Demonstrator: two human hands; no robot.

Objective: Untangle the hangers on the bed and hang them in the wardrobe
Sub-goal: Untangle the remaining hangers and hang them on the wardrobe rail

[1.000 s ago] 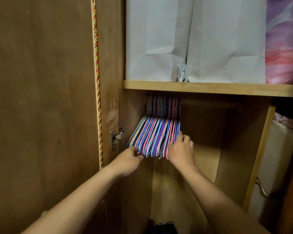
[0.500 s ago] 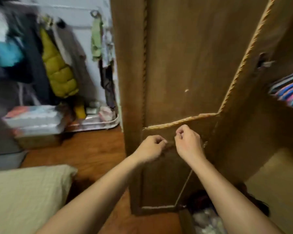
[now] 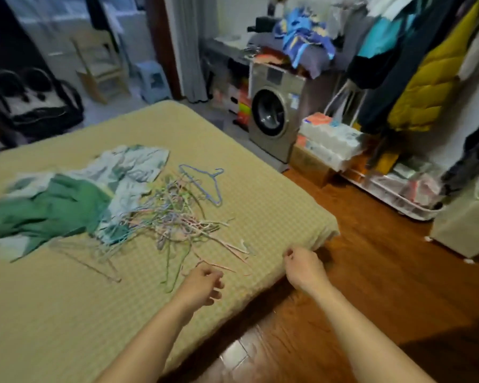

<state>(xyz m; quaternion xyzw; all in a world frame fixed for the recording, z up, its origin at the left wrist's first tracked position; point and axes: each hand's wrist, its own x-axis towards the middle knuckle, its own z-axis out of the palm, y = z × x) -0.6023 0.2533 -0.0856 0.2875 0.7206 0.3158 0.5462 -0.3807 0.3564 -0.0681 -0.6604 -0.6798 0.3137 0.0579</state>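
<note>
Lying in a loose tangle on the bed [image 3: 260,205], the pile of thin coloured hangers [image 3: 174,219] sits beside a crumpled green and white cloth [image 3: 75,194]. One blue hanger [image 3: 205,183] lies at the pile's far edge. Both hands are empty with fingers loosely curled: the left hand [image 3: 203,283] hovers just short of the pile, the right hand [image 3: 304,265] over the bed's corner.

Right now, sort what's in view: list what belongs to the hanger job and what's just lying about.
For the job:
tangled hangers
blue hanger
bed
left hand, empty
right hand, empty

Lying about:
green cloth
washing machine
yellow jacket
</note>
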